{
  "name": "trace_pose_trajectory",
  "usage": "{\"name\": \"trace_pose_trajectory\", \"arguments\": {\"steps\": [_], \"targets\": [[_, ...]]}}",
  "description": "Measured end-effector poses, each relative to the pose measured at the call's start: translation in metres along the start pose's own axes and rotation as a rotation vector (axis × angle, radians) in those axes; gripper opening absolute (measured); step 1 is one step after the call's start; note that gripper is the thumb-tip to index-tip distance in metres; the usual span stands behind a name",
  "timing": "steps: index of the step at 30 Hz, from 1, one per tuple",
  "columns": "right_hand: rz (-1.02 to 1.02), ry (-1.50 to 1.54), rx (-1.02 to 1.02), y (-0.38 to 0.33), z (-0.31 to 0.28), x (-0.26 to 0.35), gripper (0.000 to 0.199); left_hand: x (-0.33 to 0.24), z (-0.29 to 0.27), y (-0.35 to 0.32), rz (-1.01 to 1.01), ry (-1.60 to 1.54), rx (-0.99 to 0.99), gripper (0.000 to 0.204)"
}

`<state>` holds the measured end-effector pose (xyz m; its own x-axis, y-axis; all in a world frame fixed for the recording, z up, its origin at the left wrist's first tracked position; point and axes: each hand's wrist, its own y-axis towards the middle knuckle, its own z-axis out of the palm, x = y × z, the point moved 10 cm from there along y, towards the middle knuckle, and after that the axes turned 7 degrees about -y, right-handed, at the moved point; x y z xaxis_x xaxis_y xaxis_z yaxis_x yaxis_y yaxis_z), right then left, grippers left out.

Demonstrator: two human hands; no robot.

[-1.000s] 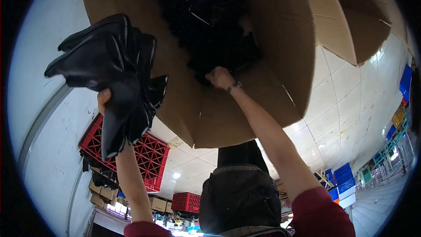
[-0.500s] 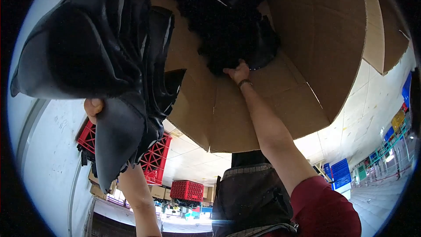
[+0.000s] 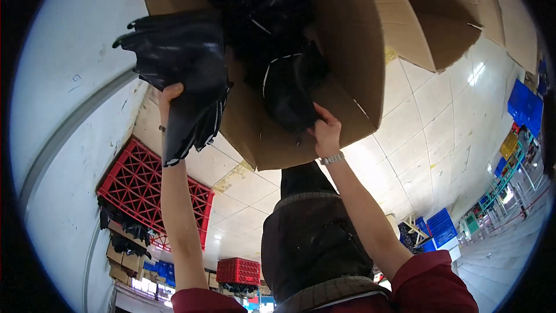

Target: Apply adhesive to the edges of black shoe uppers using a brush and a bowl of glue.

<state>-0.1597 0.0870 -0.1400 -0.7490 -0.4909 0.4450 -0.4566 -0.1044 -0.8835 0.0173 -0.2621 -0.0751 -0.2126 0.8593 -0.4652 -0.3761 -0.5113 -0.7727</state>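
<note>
My left hand (image 3: 169, 94) grips a stack of glossy black sheet pieces (image 3: 188, 52), leather-like, with pale cut edges. The stack hangs beside the left wall of a large open cardboard box (image 3: 354, 46). Inside the box, my right hand (image 3: 328, 133) has its thumb and fingers closed on the near end of a black sheet piece (image 3: 289, 90) with a pale curved edge. More black pieces (image 3: 260, 0) lie heaped behind it, too dark to tell apart.
Another open cardboard box (image 3: 446, 11) stands at the right. At the left are a pale wall (image 3: 69, 81) and a red plastic crate (image 3: 139, 179); a second red crate (image 3: 238, 270) is lower down. Blue crates (image 3: 442, 229) stand at the right on the tiled floor (image 3: 417, 110).
The stack in my left hand appears smaller and farther off. My right hand has gone from spread fingers at the dark heap to a grip on one piece, which is now nearer the box's front.
</note>
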Motion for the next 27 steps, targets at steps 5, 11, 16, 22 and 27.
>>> {"name": "trace_pose_trajectory", "arguments": {"steps": [5,11,16,22,27], "targets": [[-0.025,0.250,0.081,-0.026,-0.049,0.066,0.049,0.002,0.050,0.002,0.068,0.072,0.112,0.065],[-0.334,-0.193,-0.035,-0.041,-0.078,0.109,0.046,-0.003,0.050,-0.001,0.102,0.118,0.083,0.067],[-0.752,-0.930,-0.057,-0.011,-0.029,0.118,0.043,-0.010,0.049,0.002,0.139,0.158,0.105,0.068],[-0.693,-1.163,0.184,0.069,0.046,0.111,0.040,-0.005,0.048,0.001,0.214,0.165,0.038,0.069],[-0.642,-1.218,0.132,0.193,0.084,0.159,0.044,-0.001,0.038,0.008,0.171,0.089,0.103,0.074]]}}
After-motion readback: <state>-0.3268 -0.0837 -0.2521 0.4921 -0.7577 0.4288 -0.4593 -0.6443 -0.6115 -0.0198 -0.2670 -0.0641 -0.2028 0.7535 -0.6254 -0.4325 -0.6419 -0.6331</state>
